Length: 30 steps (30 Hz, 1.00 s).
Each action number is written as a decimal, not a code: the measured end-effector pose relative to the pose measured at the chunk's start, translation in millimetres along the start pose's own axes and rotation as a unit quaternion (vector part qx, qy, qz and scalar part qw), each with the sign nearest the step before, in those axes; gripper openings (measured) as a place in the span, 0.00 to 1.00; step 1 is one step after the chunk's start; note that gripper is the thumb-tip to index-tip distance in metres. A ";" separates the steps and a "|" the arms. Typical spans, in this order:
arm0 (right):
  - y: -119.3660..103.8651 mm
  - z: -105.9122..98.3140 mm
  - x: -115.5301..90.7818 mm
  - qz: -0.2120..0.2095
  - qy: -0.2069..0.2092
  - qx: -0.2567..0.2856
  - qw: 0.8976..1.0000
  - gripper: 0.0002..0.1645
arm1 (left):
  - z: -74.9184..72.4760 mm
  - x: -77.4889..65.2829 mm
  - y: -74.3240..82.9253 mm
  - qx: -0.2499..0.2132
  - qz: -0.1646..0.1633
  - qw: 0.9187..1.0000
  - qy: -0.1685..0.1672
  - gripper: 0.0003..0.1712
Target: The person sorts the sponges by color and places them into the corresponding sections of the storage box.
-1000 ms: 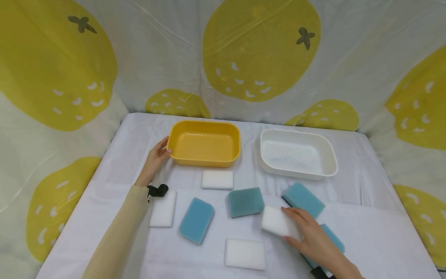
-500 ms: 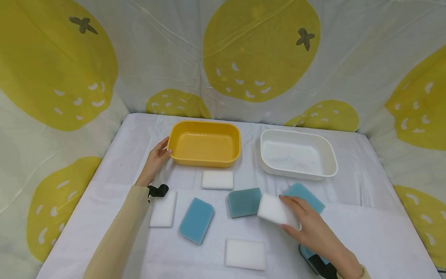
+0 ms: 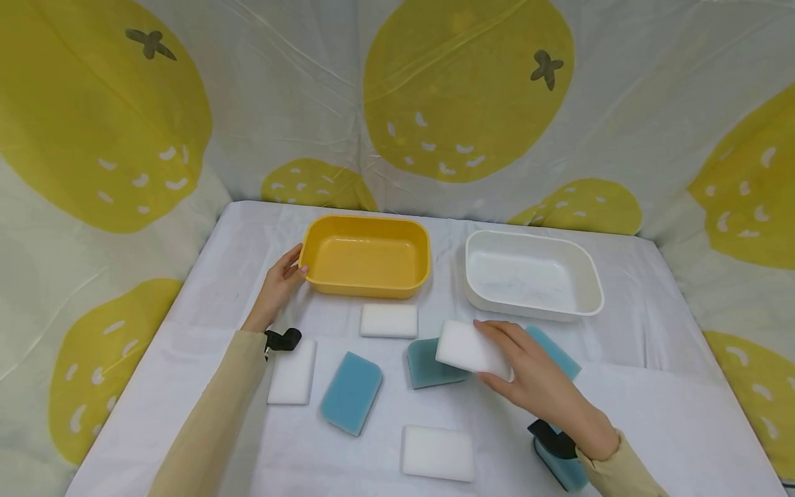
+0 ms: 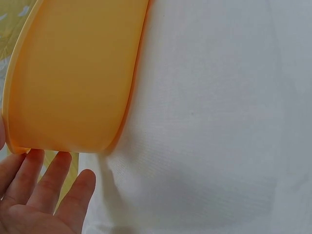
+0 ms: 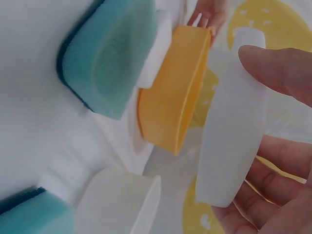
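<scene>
Gripping a white sponge (image 3: 467, 346) in the right hand (image 3: 533, 376), just lifted nearer the front of the yellow tub (image 3: 368, 259), likely past picking up, and touching that tub with a loose left hand (image 3: 277, 287).

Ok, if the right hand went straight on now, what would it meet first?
Its held white foam block likely meets the yellow rectangular plastic tray; height is unclear, so if low, the teal rectangular sponge ahead first.
</scene>
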State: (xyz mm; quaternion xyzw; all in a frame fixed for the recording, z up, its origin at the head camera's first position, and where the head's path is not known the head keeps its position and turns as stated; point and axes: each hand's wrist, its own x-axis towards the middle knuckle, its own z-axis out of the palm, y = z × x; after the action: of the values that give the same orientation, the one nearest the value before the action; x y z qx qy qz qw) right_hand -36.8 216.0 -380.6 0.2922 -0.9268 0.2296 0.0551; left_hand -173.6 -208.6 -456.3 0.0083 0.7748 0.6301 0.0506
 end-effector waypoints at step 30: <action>-3.4 2.9 70.8 -0.073 0.001 0.041 0.997 0.42 | 0.8 -1.7 1.4 0.008 -0.002 1.000 0.001 0.34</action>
State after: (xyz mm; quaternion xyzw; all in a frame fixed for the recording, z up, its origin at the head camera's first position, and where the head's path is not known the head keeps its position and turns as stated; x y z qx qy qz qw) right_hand -93.1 175.7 -365.2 0.3606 -0.8928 0.2633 0.0602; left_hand -171.9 -207.7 -454.9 0.0066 0.7799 0.6238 0.0505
